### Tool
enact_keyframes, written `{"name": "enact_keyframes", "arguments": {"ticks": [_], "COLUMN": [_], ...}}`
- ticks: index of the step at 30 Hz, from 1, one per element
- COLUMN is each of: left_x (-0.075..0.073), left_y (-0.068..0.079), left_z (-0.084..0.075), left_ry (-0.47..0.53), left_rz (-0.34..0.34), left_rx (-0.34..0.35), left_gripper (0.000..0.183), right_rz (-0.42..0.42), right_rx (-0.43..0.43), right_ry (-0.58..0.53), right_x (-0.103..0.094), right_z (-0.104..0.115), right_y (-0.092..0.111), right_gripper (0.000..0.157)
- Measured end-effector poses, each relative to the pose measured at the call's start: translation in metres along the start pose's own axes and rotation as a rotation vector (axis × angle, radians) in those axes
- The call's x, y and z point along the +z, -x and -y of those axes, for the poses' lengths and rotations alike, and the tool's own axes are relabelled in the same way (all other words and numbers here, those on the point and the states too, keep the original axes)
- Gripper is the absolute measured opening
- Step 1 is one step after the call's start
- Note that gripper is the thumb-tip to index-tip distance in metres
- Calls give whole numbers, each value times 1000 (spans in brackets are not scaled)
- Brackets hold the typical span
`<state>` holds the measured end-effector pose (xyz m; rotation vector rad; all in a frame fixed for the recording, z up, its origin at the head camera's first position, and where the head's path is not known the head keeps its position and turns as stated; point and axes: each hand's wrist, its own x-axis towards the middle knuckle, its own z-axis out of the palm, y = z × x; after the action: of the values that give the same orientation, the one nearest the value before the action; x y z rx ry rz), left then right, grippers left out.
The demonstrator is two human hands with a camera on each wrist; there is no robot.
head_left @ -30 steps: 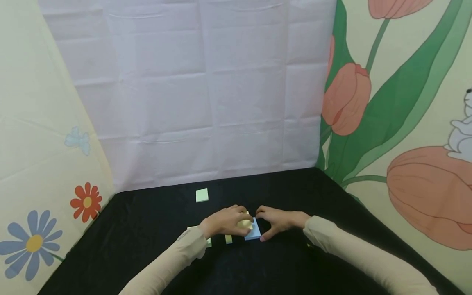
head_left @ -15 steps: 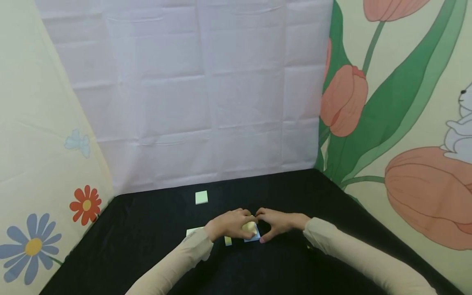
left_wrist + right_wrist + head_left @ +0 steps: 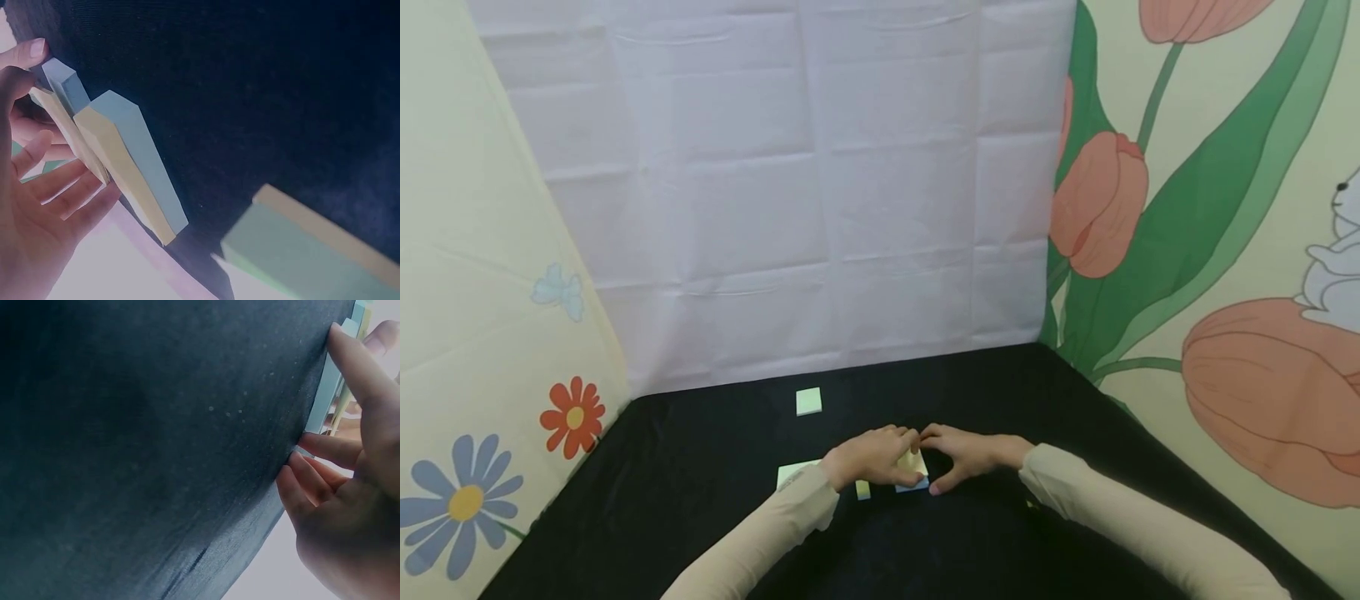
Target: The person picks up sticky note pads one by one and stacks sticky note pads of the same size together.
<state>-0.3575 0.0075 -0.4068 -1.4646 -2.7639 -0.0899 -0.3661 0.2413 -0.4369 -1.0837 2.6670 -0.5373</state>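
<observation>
My left hand [image 3: 876, 457] grips a yellow sticky note pad [image 3: 914, 461] by its edges, low over a blue sticky note pad [image 3: 912, 485]. In the left wrist view, the yellow pad [image 3: 75, 134] lies against the blue pad [image 3: 67, 82], slightly offset from it. My right hand [image 3: 970, 457] holds the blue pad at its right side, thumb at the near corner and fingers at the far one. The right wrist view has the blue pad's edge [image 3: 325, 394] between that thumb and the fingertips. My left hand hides part of both pads in the head view.
Left of the pads stands a small yellow-and-blue stack of notes [image 3: 862, 490]. A pale green pad [image 3: 796, 471] lies partly under my left sleeve. Farther back is another green pad [image 3: 808, 401]. Black cloth [image 3: 722, 442] covers the table, with a white sheet [image 3: 737, 208] hanging behind.
My left hand has moved slightly right and towards me, bringing the yellow pad over the blue one and covering most of it. My right hand has stayed at the blue pad.
</observation>
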Motion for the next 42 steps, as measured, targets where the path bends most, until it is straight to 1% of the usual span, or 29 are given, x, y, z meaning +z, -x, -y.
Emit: {"name": "enact_keyframes", "arguments": {"ticks": [2, 4, 5, 6, 10, 14, 21, 26, 30, 33, 37, 39, 42], "left_x": [1, 2, 2, 2, 1, 1, 0, 1, 2, 3, 4, 4, 2], "left_y": [0, -1, -1, 0, 0, 0, 2, 4, 5, 6, 8, 10, 12], "left_z": [0, 0, 0, 0, -2, -3, -2, -1, 1, 3, 7, 8, 9], "left_ry": [-11, -16, -15, -15, -17, -23, -38, -39, -29, -11, 5, 0, -2], "left_rz": [3, 6, 9, 15, 23, 25, 33, 27, 31, 43, 41, 37, 38], "left_rx": [3, 4, 0, -5, -13, -11, -5, 2, -10, -30, -51, -52, -50], "left_gripper": [40, 40, 40, 39, 39, 40, 42, 44, 50, 55, 63, 67, 69], "right_rz": [-4, 1, 4, 4, 6, 5, 6, 3, 8, 13, 11, 2, -4], "right_rx": [-20, -4, 13, 16, 42, 38, 24, 31, 51, 50, 16, -36, -60], "right_ry": [-5, -10, -13, -11, 26, 25, 33, 35, 28, 18, -10, 18, 22], "right_x": [0, -9, -13, -14, -16, -17, -17, -16, -16, -16, -16, -13, -13], "right_z": [0, 25, 35, 40, 47, 47, 45, 46, 47, 46, 43, 30, 29], "right_y": [1, 9, 11, 13, 15, 14, 13, 13, 13, 13, 14, 12, 12], "right_gripper": [78, 74, 73, 72, 66, 64, 66, 66, 68, 70, 73, 74, 74]}}
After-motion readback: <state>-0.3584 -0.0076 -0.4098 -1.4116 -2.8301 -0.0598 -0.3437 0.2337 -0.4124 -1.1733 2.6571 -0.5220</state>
